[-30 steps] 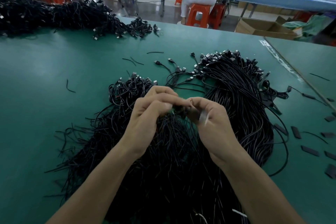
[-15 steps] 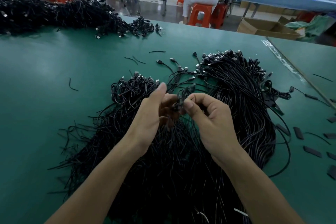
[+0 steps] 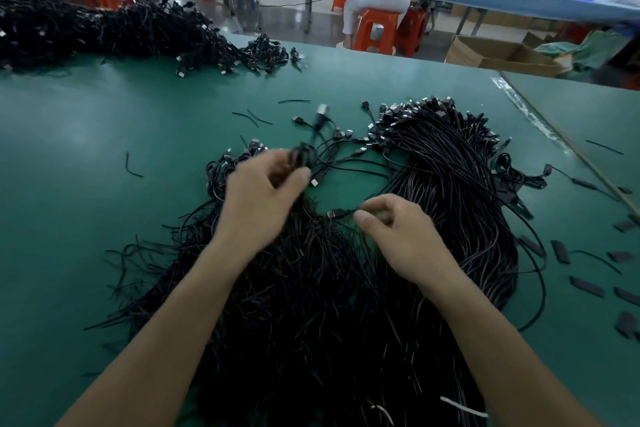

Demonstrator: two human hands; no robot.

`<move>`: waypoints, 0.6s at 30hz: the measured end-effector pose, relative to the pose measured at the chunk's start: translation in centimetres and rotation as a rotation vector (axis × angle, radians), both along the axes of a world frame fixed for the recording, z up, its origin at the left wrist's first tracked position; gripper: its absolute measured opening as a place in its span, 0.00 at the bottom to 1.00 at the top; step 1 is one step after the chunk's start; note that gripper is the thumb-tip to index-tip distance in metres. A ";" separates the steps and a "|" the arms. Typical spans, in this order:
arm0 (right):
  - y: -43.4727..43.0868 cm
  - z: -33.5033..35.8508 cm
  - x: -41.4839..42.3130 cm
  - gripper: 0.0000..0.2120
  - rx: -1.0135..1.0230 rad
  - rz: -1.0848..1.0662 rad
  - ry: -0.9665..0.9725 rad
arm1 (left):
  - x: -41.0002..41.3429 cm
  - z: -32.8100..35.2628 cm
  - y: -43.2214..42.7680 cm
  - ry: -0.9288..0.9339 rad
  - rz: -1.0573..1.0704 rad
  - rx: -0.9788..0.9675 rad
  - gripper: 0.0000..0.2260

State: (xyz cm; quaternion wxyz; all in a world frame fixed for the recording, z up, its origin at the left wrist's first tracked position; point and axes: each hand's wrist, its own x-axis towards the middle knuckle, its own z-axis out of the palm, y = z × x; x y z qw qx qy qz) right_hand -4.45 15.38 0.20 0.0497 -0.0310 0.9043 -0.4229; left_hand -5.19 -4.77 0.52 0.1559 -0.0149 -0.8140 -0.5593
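— Left hand (image 3: 263,191)?
— Curled round a small coiled cable (image 3: 304,153), blurred, just over the far edge of the cable heap (image 3: 311,305).
— Right hand (image 3: 398,234)?
— Pinching a loose cable end (image 3: 337,213) between thumb and forefinger, low over the heap, right of the left hand and apart from it.
— Surroundings?
— Green worktop (image 3: 104,149) under the heap, near middle; second cable pile (image 3: 104,28) far left; flat black pieces (image 3: 585,286) scattered near right.

A green table (image 3: 86,184) carries black cable heaps (image 3: 311,322) and flat black pieces (image 3: 559,251).
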 end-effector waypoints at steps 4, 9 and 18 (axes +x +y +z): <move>1.9 -1.4 -0.7 0.17 0.728 -0.122 -0.034 | -3.7 -0.1 -2.9 -0.047 0.272 -0.168 0.18; 2.0 -2.6 -1.3 0.14 0.713 -0.208 -0.071 | -6.2 -1.8 -3.6 -0.203 0.311 -0.424 0.19; 2.4 -2.1 -2.4 0.14 0.692 -0.190 -0.155 | -4.7 -1.8 -2.2 0.103 0.271 -0.480 0.05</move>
